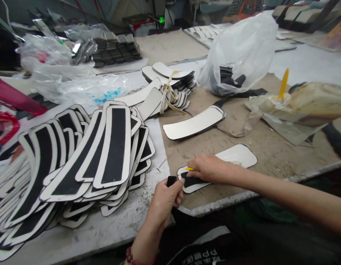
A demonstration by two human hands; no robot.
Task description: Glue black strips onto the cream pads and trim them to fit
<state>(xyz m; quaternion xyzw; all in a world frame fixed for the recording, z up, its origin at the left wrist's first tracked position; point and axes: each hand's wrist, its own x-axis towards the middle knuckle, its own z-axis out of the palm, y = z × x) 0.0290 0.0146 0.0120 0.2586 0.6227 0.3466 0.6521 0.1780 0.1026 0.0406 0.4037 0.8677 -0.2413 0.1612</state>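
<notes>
A long white curved panel (pixel 243 155) with rounded ends lies at the table's front edge. Black strip material (pixel 190 182) covers its left part, and a glossy pale smear shows toward the right. My right hand (pixel 207 167) is closed over the panel, with the end of a thin yellow tool (pixel 190 169) poking out by the fingers; its exact kind is hidden. By the panel's left end, my left hand (pixel 166 198) is closed around a black strip (pixel 171 180), its thumb and fingertips touching the panel's edge.
Many white panels with black centres (pixel 115 147) are fanned out at left. Another plain white stack (pixel 195 123) lies behind my hands. A glue-stained bag (pixel 311 103) with an upright yellow stick (pixel 283 84) sits right. Behind it stands a white plastic bag (pixel 242 51).
</notes>
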